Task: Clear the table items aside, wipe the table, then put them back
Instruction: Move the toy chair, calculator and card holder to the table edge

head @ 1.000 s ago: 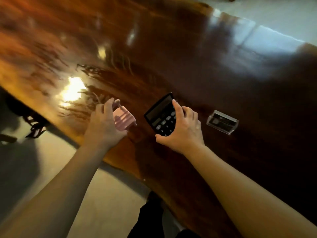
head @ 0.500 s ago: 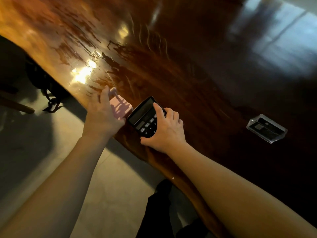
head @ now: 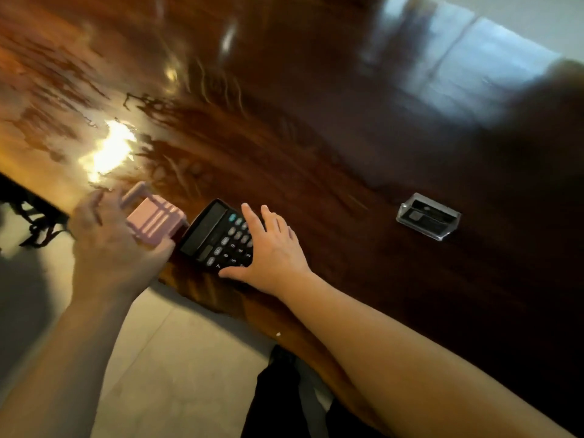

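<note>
A black calculator [head: 215,235] lies near the front edge of the glossy dark wooden table [head: 316,137]. My right hand [head: 271,251] rests flat on its right part, fingers spread over the keys. A pink slatted holder [head: 155,218] sits just left of the calculator, at the table's edge. My left hand [head: 110,248] is wrapped around the holder's near side; the hand is blurred. A clear plastic card holder [head: 428,216] with dark cards stands alone further right on the table.
A bright light glare [head: 107,153] reflects off the table at the left. Pale tiled floor [head: 177,358] lies below the table's front edge. A dark chair frame [head: 28,216] stands on the floor at the far left.
Both hands have carried the calculator and the pink holder leftward along the table's front edge, away from the clear card holder. My right fingers now lie flatter on the calculator.
</note>
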### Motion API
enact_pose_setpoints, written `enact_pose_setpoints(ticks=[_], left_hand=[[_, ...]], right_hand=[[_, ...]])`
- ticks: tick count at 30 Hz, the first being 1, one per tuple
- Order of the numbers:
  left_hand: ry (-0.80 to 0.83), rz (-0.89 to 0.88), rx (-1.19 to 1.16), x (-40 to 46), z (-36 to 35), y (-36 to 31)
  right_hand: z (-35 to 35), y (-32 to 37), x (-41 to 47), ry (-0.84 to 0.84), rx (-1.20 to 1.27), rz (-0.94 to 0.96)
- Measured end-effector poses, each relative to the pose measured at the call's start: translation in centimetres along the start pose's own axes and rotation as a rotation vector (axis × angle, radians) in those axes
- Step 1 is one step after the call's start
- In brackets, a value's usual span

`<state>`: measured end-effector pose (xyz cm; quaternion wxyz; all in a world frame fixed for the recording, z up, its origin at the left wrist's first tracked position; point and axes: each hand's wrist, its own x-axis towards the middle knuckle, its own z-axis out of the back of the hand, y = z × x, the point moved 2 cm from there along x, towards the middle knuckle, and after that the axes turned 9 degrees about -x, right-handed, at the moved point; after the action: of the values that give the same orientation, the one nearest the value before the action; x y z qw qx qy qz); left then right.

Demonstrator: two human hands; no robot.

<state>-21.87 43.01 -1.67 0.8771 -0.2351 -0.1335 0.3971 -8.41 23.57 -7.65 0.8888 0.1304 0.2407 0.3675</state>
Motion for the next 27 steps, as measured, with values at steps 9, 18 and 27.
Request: enact_pose_setpoints(ticks=[9,18,27], left_hand=[[0.175,-0.321,-0.081,-2.5,-4.7,-13.4],[0.624,-0.4,0.243,-8.2,-17.4,-22.5],[0.704,-0.397,0.385,-10.4,-22.4,-23.6]], right_hand=[[7.9,-12.4,-4.9,-0.175,-0.013,-0.132],[13.1,-25.5,-8.0,-0.247,-0.187,-0.391],[12.5,-30.6,-8.2,-0.193,-0.15,-0.429]])
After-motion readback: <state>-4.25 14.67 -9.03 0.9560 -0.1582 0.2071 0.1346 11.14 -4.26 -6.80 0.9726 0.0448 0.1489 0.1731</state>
